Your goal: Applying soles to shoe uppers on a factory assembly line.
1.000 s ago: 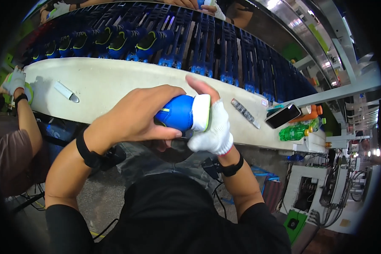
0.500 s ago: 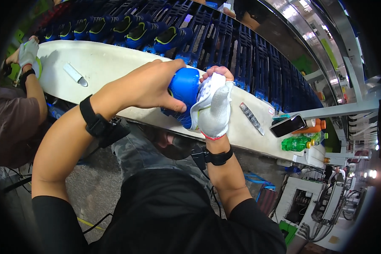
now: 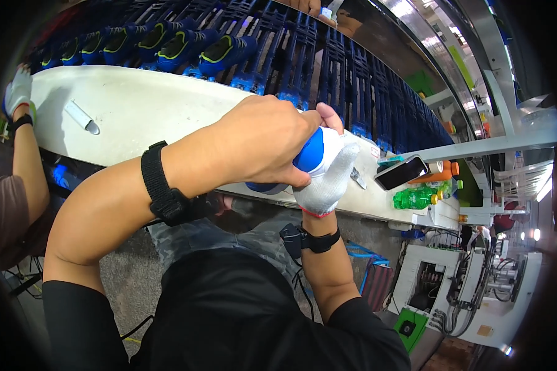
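My left hand (image 3: 263, 139), bare, is closed over a blue shoe (image 3: 312, 152), its thumb pressed to the near side. My right hand (image 3: 328, 179), in a white knit glove with bare fingertips, grips the same shoe from the right, thumb pointing up along a white part of it. Both hands hold the shoe just above the pale worktop (image 3: 161, 93). Most of the shoe is hidden by my hands. Just right of the right hand, a blade-like tool (image 3: 358, 179) lies on the worktop, partly covered.
Several blue shoes with lime collars (image 3: 220, 52) stand on the dark slatted conveyor (image 3: 291, 68) beyond. A white-handled blade (image 3: 82, 116) lies at left, near another person's gloved hand (image 3: 20, 93). A phone (image 3: 402, 172) and bottles (image 3: 414, 198) sit at right.
My left hand has moved right and over the shoe, covering much of its blue heel. The shoe has turned in my hands. The view has shifted slightly.
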Available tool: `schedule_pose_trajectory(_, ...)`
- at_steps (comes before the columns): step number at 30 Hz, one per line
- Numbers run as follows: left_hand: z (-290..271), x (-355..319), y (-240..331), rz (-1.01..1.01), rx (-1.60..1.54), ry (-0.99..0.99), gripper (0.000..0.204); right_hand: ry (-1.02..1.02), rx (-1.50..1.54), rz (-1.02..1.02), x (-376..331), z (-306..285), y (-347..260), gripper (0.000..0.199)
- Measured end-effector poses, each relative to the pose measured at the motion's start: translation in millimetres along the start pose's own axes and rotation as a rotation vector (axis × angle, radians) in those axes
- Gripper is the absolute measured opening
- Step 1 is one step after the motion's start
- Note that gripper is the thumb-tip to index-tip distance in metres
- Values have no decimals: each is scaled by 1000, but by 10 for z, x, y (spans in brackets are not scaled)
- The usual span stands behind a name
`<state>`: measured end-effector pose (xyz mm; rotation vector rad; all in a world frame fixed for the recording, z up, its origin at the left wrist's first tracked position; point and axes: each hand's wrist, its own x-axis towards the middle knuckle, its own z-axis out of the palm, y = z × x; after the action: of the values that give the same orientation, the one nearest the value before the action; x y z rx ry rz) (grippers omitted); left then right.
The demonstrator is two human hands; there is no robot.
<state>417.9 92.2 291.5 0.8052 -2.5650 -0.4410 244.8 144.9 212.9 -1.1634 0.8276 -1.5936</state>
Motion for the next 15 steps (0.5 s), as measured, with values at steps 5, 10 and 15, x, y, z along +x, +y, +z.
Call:
schedule_pose_trajectory(5, 56, 12, 72, 38, 32, 23, 77, -54, 55, 83, -6, -132, -107, 89)
schedule_pose_trajectory(10, 52, -59, 129, 107, 45, -3, 73, -104, -352, 117, -73, -132, -443, 65)
schedule_pose_trajectory(15, -256, -344, 243, 138, 133, -171, 79, -26, -629, 3, -624, 7, -287, 83)
